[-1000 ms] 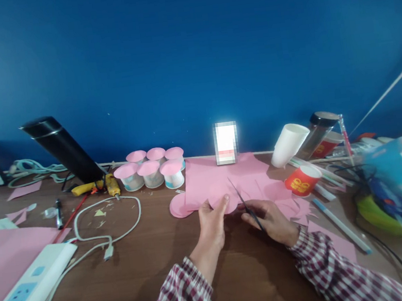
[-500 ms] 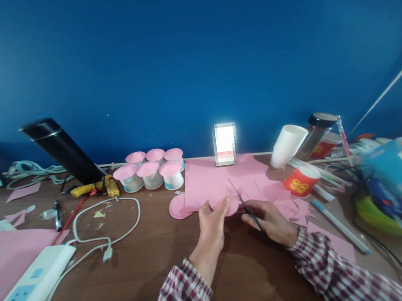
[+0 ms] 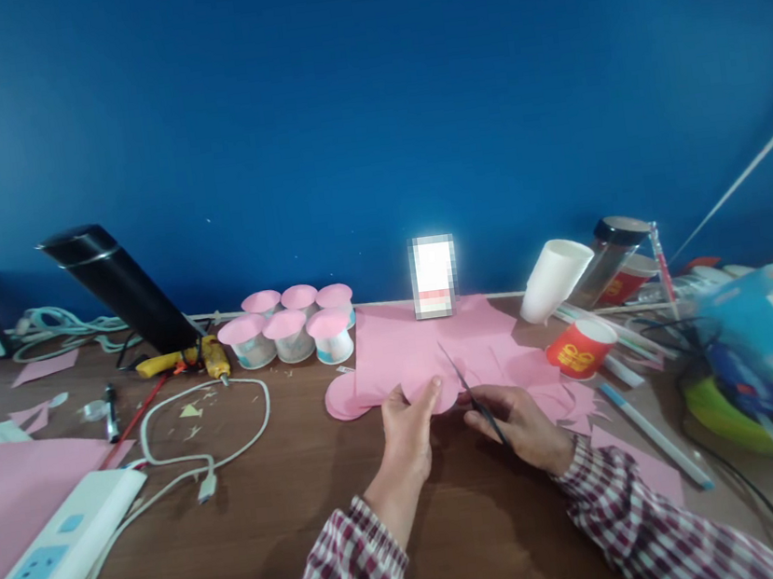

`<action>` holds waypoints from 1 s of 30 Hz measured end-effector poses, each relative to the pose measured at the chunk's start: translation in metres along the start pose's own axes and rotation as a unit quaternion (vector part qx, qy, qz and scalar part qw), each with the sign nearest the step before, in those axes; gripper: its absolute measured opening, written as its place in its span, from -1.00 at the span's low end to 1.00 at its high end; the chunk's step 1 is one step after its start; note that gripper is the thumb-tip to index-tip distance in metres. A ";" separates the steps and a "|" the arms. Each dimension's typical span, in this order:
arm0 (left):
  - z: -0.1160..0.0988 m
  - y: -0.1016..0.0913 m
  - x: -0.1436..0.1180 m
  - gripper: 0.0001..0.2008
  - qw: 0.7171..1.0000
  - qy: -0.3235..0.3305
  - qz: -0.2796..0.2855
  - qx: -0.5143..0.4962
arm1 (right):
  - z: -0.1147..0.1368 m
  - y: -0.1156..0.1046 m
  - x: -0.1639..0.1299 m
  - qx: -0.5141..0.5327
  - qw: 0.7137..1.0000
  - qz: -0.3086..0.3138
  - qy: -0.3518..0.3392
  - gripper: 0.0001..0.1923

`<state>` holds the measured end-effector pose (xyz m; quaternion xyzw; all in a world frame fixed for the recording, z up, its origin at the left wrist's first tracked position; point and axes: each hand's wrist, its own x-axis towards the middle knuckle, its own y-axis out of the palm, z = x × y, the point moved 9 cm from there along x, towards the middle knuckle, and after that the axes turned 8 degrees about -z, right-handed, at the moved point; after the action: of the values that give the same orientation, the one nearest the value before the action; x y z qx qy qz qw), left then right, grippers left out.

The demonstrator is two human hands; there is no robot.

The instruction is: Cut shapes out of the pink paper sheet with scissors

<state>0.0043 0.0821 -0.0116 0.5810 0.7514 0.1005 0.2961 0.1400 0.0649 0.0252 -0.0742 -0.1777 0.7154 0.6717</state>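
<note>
My left hand (image 3: pixel 406 434) pinches the near edge of a rounded pink paper piece (image 3: pixel 429 387) at the table's middle. My right hand (image 3: pixel 521 423) grips dark scissors (image 3: pixel 471 393), whose blades point up and away into the pink paper. A larger pink sheet (image 3: pixel 428 341) lies flat behind both hands, with a pink disc (image 3: pixel 342 398) at its left corner. Both wrists wear red checked sleeves.
Several pink-topped paper cups (image 3: pixel 291 327) stand behind left. A red cup (image 3: pixel 581 347), tipped white cup (image 3: pixel 554 279), jar (image 3: pixel 608 257) and pens (image 3: pixel 650 431) crowd the right. A power strip (image 3: pixel 47 566), white cable (image 3: pixel 201 444), glue gun (image 3: pixel 187 358), black flask (image 3: pixel 119 287) and pink paper (image 3: pixel 10 495) lie left.
</note>
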 end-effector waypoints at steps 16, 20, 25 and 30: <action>0.002 -0.002 0.004 -0.57 1.000 0.013 -0.006 0.006 | 0.001 0.001 0.000 0.004 1.000 0.003 0.004 -0.68; 0.002 -0.002 0.004 -0.57 1.000 0.020 0.005 0.012 | 0.002 0.001 0.001 0.011 1.000 0.002 0.004 -0.70; 0.002 0.000 0.002 -0.60 1.000 0.013 0.016 0.002 | 0.003 0.002 0.000 0.011 1.000 0.004 0.000 -0.70; 0.001 0.000 0.001 -0.60 1.000 0.004 0.009 0.004 | 0.002 0.002 0.000 0.011 1.000 0.005 0.003 -0.69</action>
<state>0.0046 0.0827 -0.0127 0.5882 0.7479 0.1028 0.2901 0.1377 0.0643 0.0269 -0.0700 -0.1668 0.7207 0.6692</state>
